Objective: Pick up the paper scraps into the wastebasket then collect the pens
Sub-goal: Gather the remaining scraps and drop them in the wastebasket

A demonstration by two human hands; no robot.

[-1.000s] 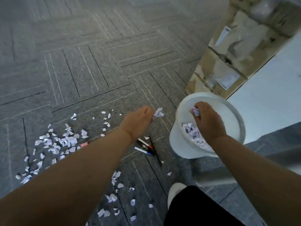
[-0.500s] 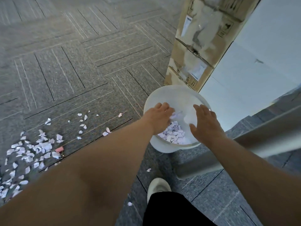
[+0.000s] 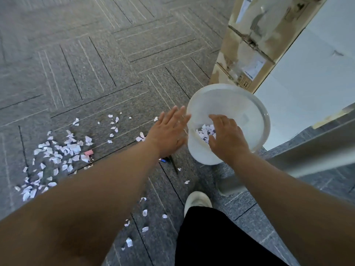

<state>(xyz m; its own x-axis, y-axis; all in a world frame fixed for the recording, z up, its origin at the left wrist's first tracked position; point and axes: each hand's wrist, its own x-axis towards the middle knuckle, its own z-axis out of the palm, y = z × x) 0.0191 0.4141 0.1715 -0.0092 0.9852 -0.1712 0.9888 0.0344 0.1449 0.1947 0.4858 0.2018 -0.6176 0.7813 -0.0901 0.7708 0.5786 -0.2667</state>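
Observation:
A white round wastebasket point(image 3: 247, 104) stands on the grey carpet, with paper scraps point(image 3: 205, 131) lying in its bottom. My right hand point(image 3: 227, 139) hovers over the basket's near rim, fingers spread and empty. Just left of the basket, my left hand point(image 3: 170, 131) is flat with straight fingers and holds nothing. A large patch of white paper scraps point(image 3: 57, 152) lies on the carpet at the left, and a few more scraps point(image 3: 145, 213) lie nearer to me. The ends of pens point(image 3: 166, 160) show under my left wrist. A pink pen cap or eraser point(image 3: 88, 152) lies among the scraps.
A tall cardboard box point(image 3: 255, 41) stands behind the basket against a white wall point(image 3: 311, 73). A grey ledge point(image 3: 307, 160) runs along the right. My white shoe point(image 3: 196, 201) and black trouser leg point(image 3: 221, 239) are at the bottom centre.
Both hands have let their scraps fall into the basket. My left hand has drawn back out of the basket to its left side, and my right hand has opened over the rim.

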